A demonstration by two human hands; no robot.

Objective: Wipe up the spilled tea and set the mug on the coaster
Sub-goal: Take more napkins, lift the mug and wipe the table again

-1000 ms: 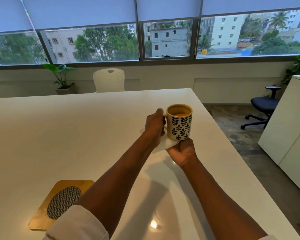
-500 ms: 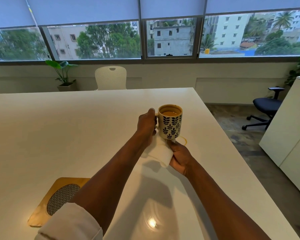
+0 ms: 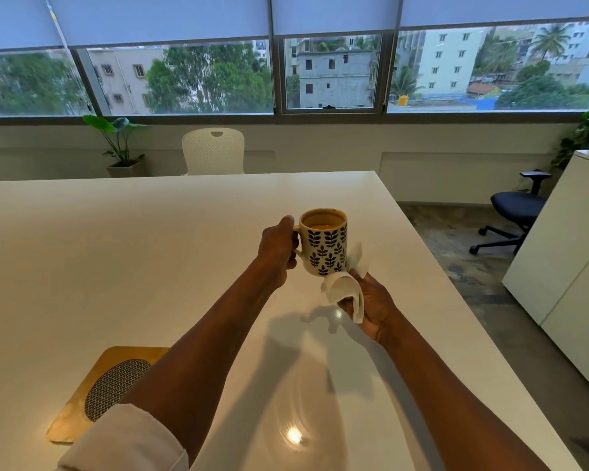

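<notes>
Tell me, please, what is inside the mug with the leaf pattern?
The mug, gripped at its handle by the left hand, holds light brown tea reaching well below the rim. The tea is opaque, so the bottom inside is hidden.

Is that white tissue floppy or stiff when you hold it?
Probably floppy: the tissue droops and folds over the right hand pinching it. Likely very light, since its loose end sticks up beside the mug.

Leaf-patterned mug (image 3: pixel 324 246) of tea, far from coaster (image 3: pixel 92 396).
</notes>
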